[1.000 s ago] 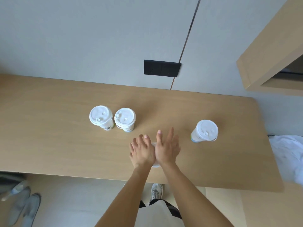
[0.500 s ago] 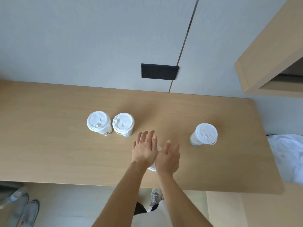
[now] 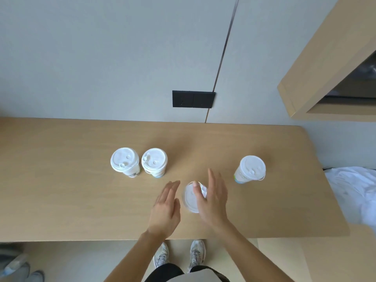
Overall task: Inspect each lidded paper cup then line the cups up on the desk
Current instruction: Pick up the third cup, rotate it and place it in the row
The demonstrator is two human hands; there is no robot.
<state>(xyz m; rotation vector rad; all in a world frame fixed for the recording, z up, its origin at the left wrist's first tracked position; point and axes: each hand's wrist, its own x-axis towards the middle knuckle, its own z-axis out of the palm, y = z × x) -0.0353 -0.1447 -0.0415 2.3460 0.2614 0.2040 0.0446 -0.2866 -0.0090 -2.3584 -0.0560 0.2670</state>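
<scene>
Cup being handled: a white lidded paper cup (image 3: 191, 200) stands at the lower centre of the frame between the two hands. It is nearer the front edge of the light wooden desk (image 3: 61, 190) than the other cups.
Left side: the left hand (image 3: 165, 208) has straight, relaxed fingers and its palm turned toward the cup. A strip of desk shows between hand and cup, so it holds nothing.
Right side: the right hand (image 3: 214, 198) lies flat along the cup's right flank with its fingers straight. Its thumb (image 3: 196, 187) rests across the white plastic lid (image 3: 189, 202). It looks like touching rather than gripping.
Row so far: a pair of like cups (image 3: 125, 162) (image 3: 154, 162) stands just beside each other left of centre, and a fourth cup (image 3: 251, 169) stands well apart at the right.
Tipping risk: with flat fingers and no real grip, a sideways push high on the wall could topple the cup instead of sliding it.
Lid risk: thumb pressure on the lid could dent it or pop it loose, and contents could spill if there are any, which cannot be seen here.
Edge risk: a pull toward the person could carry the cup off the front edge.
Collision risk: sliding it left too fast could knock the pair and break the row.
</scene>
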